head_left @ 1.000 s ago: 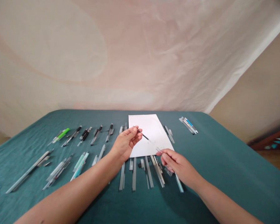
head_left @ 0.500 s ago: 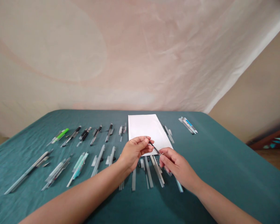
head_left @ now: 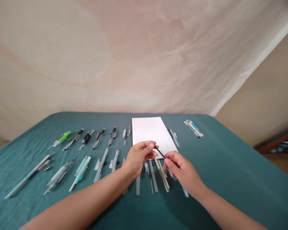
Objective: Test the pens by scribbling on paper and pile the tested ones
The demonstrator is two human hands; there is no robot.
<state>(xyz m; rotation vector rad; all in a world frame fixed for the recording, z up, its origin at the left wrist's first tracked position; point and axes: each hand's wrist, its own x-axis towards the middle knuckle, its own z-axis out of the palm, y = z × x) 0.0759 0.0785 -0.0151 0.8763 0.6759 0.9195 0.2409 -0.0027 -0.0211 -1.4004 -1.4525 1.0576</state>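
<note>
Between my two hands runs a thin dark pen refill (head_left: pixel 160 151), slanting down to the right over the near edge of a white sheet of paper (head_left: pixel 150 129). My left hand (head_left: pixel 142 154) pinches its upper end between thumb and fingertips. The fingers of my right hand (head_left: pixel 179 166) are closed around its lower end. Below the hands lie several clear pen barrels (head_left: pixel 153 180) and pen parts, partly covered by my wrists. A pale blue-tipped piece (head_left: pixel 185 192) pokes out under my right hand.
On the green cloth (head_left: pixel 230 166), pens with black grips (head_left: pixel 99 139) and a green pen (head_left: pixel 63 137) form a back row at left. Nearer lie clear barrels (head_left: pixel 28 177) and turquoise pen parts (head_left: pixel 83 171). A small bundle of pens (head_left: pixel 194 128) rests at right; a pale fabric backdrop (head_left: pixel 144 57) hangs behind.
Both hands stay almost in place. Slightly more of the dark refill shows between them, and the pens on the cloth lie as before.
</note>
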